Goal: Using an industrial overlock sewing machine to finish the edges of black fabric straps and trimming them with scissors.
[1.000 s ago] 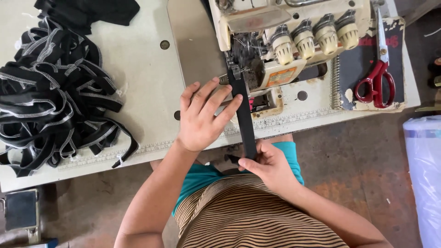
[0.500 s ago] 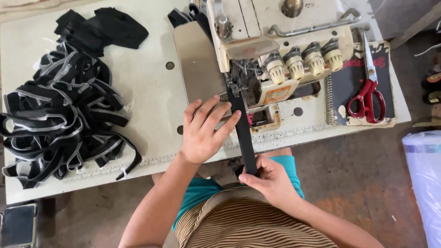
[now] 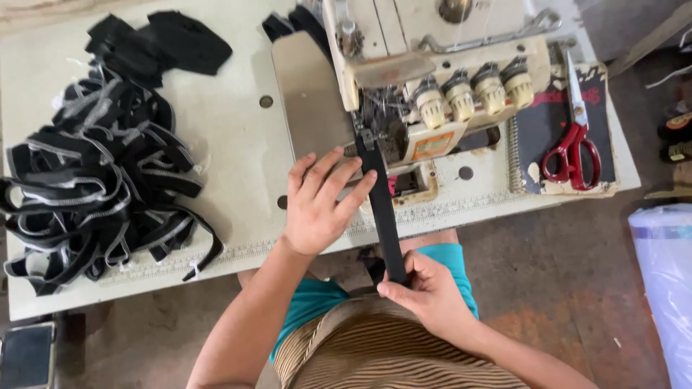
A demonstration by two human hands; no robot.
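Black strip [image 3: 384, 223], left hand [image 3: 317, 205] flat beside, right hand [image 3: 425, 288] pinching.

Left hand [image 3: 317, 205] slid slightly up the table toward the machine | right hand [image 3: 425, 292] gripping black strip [image 3: 384, 216] drew nearer the waist

A matt black cloth strip [image 3: 382, 209] is seen against a cream enamelled metal sewing machine [image 3: 432, 65]. The worktop [image 3: 238, 144] is smooth, pale laminate. Glossy red plastic handles and shiny steel blades are shown on the scissors [image 3: 573, 137].
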